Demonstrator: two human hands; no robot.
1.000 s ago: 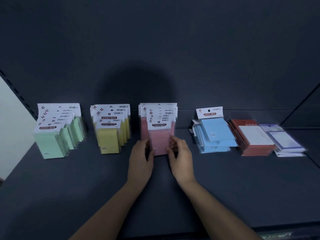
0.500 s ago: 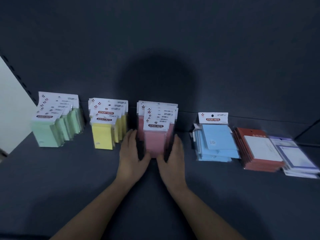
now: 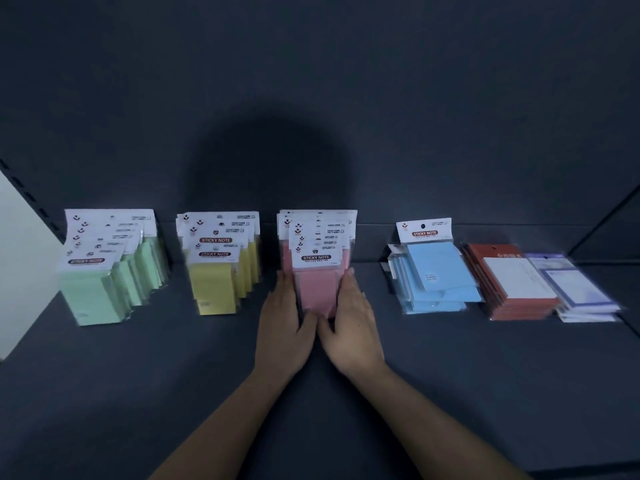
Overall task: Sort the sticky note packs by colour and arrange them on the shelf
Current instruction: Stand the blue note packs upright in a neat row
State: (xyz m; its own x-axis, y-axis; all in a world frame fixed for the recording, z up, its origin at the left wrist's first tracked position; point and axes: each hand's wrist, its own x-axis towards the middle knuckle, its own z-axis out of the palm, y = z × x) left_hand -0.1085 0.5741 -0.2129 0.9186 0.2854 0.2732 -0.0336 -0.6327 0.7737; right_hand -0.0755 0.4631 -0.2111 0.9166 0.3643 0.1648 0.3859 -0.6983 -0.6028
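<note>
Pink packs stand upright in a row at the middle of the shelf, one behind another, their white header cards overlapping and the rear one close to the back panel. My left hand lies flat against the row's left side and my right hand against its right, fingers straight and pressed to the plastic, not curled round anything, thumbs near the foot of the front pack; I lift nothing, I only square the row. The risk, as I judge it, is in the squeeze: the wrappers look slick and the packs stand on narrow bottom edges, so too much side pressure could pop the front one forward or fan the row, and letting go unevenly could tip it over like dominoes. The yellow packs stand near on my left, and a wide sweep of that hand coming away could knock their front pack; the green packs beyond them are well apart and look safe. On my right the blue packs lie in a loose, skewed heap, not yet stood up, and a careless reach there could slide them into the red packs just beside, with the purple-edged packs close at the far end.
</note>
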